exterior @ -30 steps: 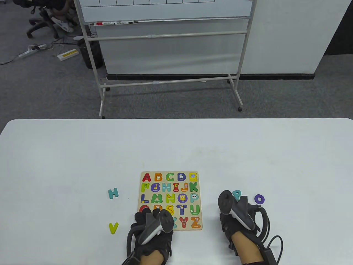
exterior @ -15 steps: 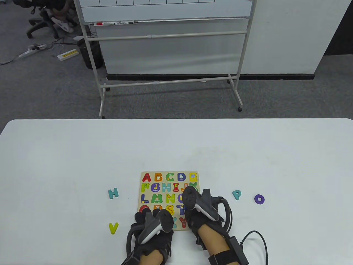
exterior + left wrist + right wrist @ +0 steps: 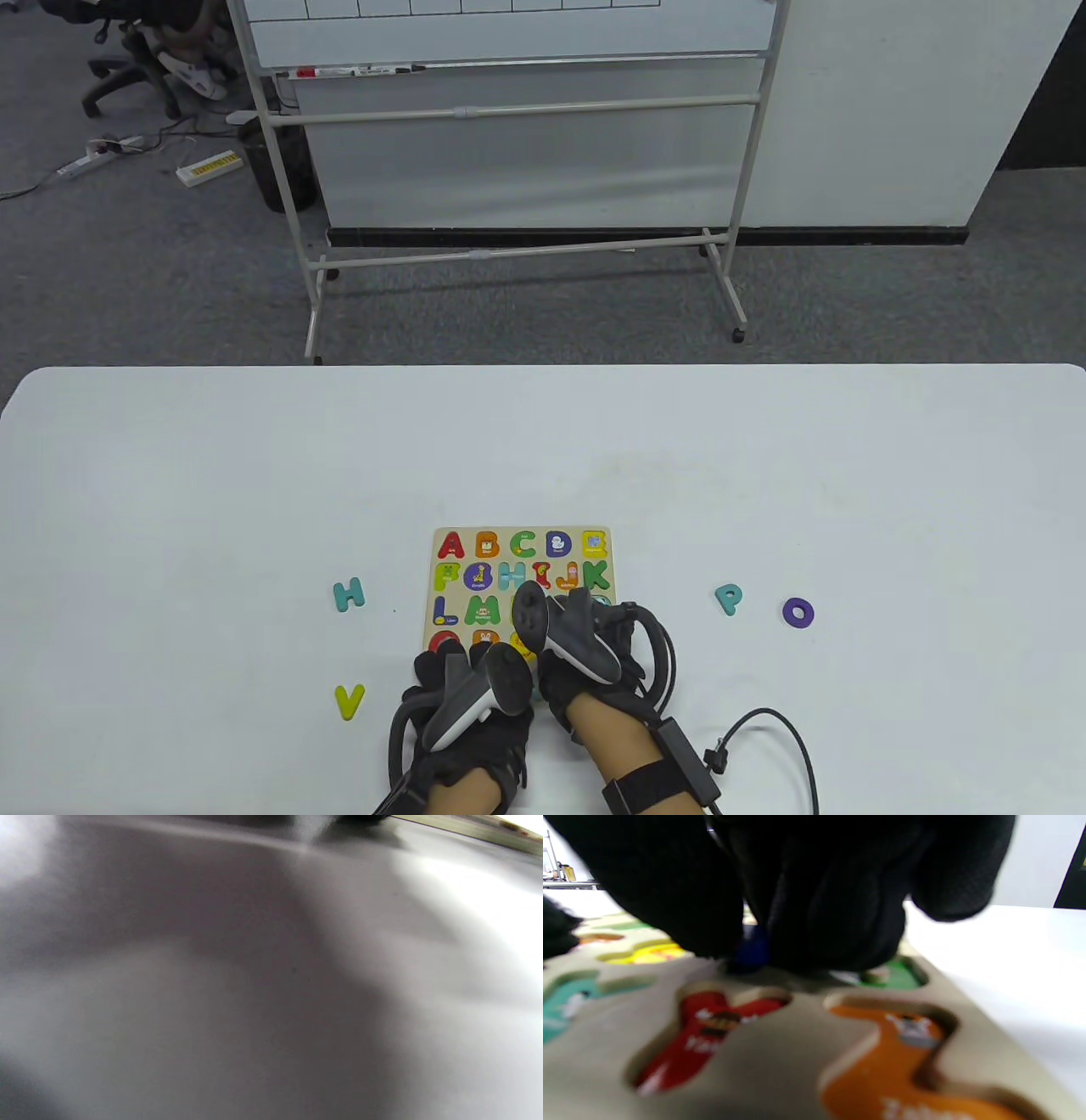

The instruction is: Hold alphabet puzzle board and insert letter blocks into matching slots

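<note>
Now the right hand (image 3: 585, 649) has swung in from the loose letters on the right and sits over the puzzle board's (image 3: 519, 535) near rows, gloved fingers (image 3: 835, 912) curled down on something dark blue (image 3: 753, 950), likely a block being seated. The left hand (image 3: 467, 705) still rests on the board's near-left corner; its grip I cannot tell. H (image 3: 348, 594), V (image 3: 349, 701), P (image 3: 729, 598) and O (image 3: 797, 612) wait on the table (image 3: 254, 475).

Whiteboard on stand (image 3: 509, 127) behind white table (image 3: 254, 475); office chair (image 3: 144, 59), possibly power strip (image 3: 209, 168), on carpet.
</note>
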